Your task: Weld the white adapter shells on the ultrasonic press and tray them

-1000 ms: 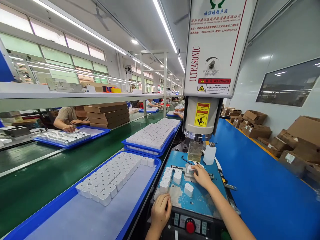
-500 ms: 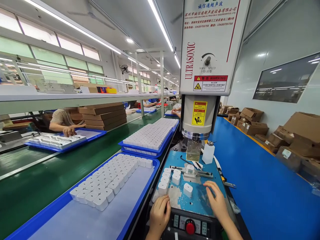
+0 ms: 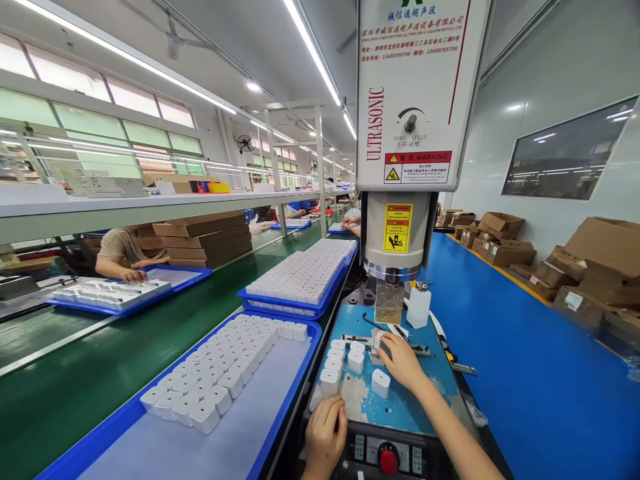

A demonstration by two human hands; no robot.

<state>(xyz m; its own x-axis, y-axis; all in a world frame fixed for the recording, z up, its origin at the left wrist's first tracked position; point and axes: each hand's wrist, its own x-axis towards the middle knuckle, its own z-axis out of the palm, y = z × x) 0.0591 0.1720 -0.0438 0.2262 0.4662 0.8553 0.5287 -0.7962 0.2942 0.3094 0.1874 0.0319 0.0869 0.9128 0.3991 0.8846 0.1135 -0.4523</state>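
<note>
My right hand (image 3: 400, 360) reaches over the blue work plate (image 3: 350, 320) to the small metal fixture (image 3: 417, 349). Its fingers close around a white plastic housing (image 3: 379, 337) seated there, which they partly cover. My left hand (image 3: 325, 430) rests at the plate's front left edge, fingers loosely bent and holding nothing. Just beyond it stands a white housing (image 3: 329, 381), the nearest of a short row. Two more sit together beside that row, and a single housing (image 3: 381, 383) stands alone near my right forearm. Above the fixture hangs the clear yellowish press head (image 3: 389, 303).
An ultrasonic machine (image 3: 407, 133) towers ahead, with a red button (image 3: 388, 460) on its front. A white bottle (image 3: 419, 305) stands behind the fixture. Left lie blue trays (image 3: 280, 427) of housings on a green conveyor belt (image 3: 220, 283). Across it, a person (image 3: 130, 257) works at another tray.
My right hand has moved forward and left from the plate's right side to the housing in the fixture. My left hand stays at the front edge. The camera view has shifted slightly.
</note>
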